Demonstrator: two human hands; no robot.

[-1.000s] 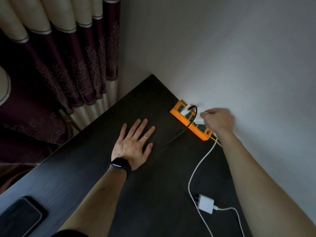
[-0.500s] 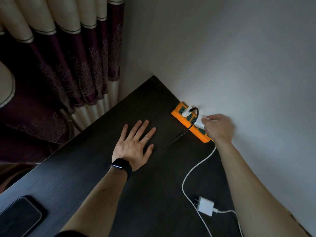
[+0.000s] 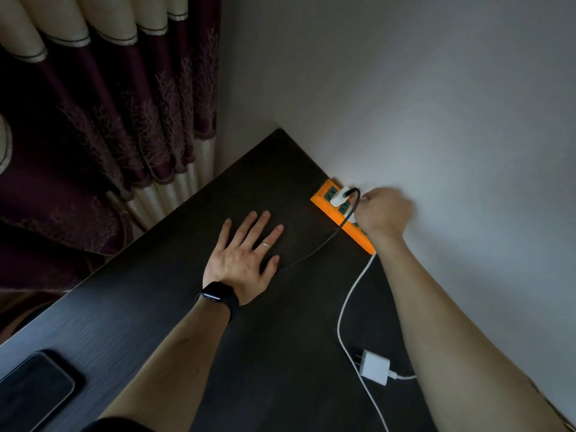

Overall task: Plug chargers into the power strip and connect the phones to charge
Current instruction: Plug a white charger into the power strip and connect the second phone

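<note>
The right hand is curling its fingers over the orange plastic power strip, apparently gripping a small white charger block, of which only a sliver is showing beneath the knuckles. The step in hand looks like seating this block in a socket midway along the strip. A thin white cable is trailing from under the wrist towards the near edge.

Just beyond the hand, another white square charger is already sitting in the strip, its black braided cable running to the left hand, which is lying flat with fingers spread and straight, holding nothing.

The strip is lying along the worktop's wall edge, near the far corner. A third white charger with bare prongs is lying loose by the same edge, nearer the person, and a dark slab phone is resting at the near left corner, not yet connected. Next, probably, comes a firm straight press, then the loose charger.

The dark wood-grain worktop is butting against a plain pale wall, with maroon-and-cream pleated curtains hanging beyond its left edge.
</note>
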